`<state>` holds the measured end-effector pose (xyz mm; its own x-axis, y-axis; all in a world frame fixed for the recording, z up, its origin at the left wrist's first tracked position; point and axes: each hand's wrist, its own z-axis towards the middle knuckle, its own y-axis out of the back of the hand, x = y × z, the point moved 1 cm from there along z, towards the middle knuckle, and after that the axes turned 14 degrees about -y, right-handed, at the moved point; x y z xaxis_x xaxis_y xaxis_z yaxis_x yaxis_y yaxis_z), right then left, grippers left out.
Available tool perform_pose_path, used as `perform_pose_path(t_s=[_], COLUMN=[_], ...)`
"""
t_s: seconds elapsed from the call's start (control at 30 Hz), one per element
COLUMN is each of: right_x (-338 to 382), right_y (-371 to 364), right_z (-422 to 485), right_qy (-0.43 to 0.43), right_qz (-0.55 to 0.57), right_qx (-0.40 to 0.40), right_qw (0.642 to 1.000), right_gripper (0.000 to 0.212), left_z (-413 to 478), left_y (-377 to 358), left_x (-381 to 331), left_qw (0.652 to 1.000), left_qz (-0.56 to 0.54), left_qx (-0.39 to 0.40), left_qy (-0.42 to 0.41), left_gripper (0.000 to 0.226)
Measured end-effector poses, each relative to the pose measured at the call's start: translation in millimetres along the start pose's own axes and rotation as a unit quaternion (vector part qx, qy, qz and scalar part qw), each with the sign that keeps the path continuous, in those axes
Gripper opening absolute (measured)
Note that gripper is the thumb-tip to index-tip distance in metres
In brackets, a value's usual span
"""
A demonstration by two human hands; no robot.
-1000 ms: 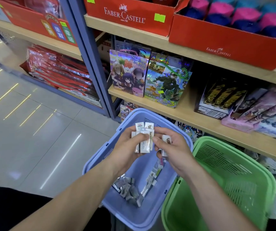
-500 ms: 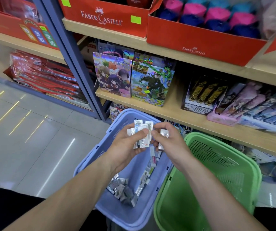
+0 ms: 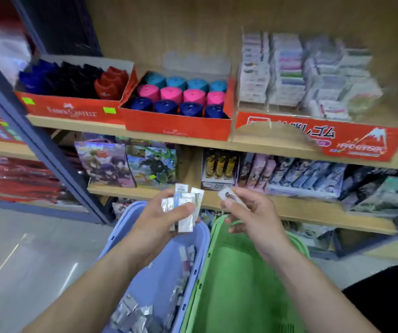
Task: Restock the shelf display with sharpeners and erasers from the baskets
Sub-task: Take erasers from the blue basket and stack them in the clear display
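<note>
Erasers [image 3: 184, 209]: a small bunch of wrapped packs, held up over the blue basket [image 3: 121, 234], fanned out like cards.
Left hand [image 3: 159, 229]: curled tight round that bunch, thumb pressed on the front pack.
Right hand [image 3: 255, 219]: pulled away to the right, no longer touching the bunch as half a second ago. Thumb and finger pinched on one single eraser [image 3: 229, 197], above the green basket [image 3: 236, 296].
View: tipped up from the baskets to the top shelf since a moment ago, and a bit blurry.
Top shelf: red eraser box [image 3: 325, 140] up on the right, with stacked packs inside. Just beside it, a red sharpener box [image 3: 176, 126] with rows of teal, pink and dark blue sharpeners.
Bottom of blue basket: more loose packs [image 3: 133, 316] waiting.
Meaning: grabbing probably done for this handful. Most likely next, a reach up to put these in the red eraser box.
Watch out: a fanned bunch, easy to drop a pack on the way up.
</note>
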<state>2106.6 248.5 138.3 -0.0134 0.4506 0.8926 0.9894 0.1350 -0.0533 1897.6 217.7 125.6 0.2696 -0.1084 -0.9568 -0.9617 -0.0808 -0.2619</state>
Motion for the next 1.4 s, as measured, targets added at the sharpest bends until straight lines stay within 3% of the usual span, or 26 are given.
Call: perform_pose_path(t_s=[0.13,0.2,0.33,0.6,0.87,0.93,1.03,1.4], right_x=[42,62,99,184,259,265,269,257], right_y=[43,62,95,102,60,54,46,43], right_z=[-24,-35,-43,2,105,124,136,134], right_qy=[0.066,0.082,0.157,0.21,0.222,0.227,0.226,0.221], right_qz=[-0.024,0.008,-0.038,-0.092,-0.188,-0.222,-0.291,-0.431], right_qx=[-0.046,-0.033,-0.081,-0.149,-0.188,-0.199,-0.209,-0.238], right_qw=[0.996,0.996,0.984,0.962,0.938,0.927,0.906,0.842], right_gripper=[0.029,0.035,0.029,0.019,0.023,0.015,0.007,0.023], left_z=[5,8,24,73,107,111,116,106], left_y=[-44,-64,-97,-104,-88,-85,-79,-71], left_x=[-34,-50,-79,-137,-162,-160,-158,-160], left_qw=[0.998,0.995,0.986,0.971,0.965,0.965,0.965,0.978], left_qz=[0.011,0.022,0.052,0.099,0.14,0.147,0.15,0.066], left_qx=[0.052,0.076,0.091,0.024,-0.002,-0.006,-0.012,0.01], left_qy=[-0.043,-0.066,-0.131,-0.215,-0.223,-0.219,-0.217,-0.197], left_gripper=[0.059,0.062,0.044,0.056,0.061,0.057,0.054,0.049])
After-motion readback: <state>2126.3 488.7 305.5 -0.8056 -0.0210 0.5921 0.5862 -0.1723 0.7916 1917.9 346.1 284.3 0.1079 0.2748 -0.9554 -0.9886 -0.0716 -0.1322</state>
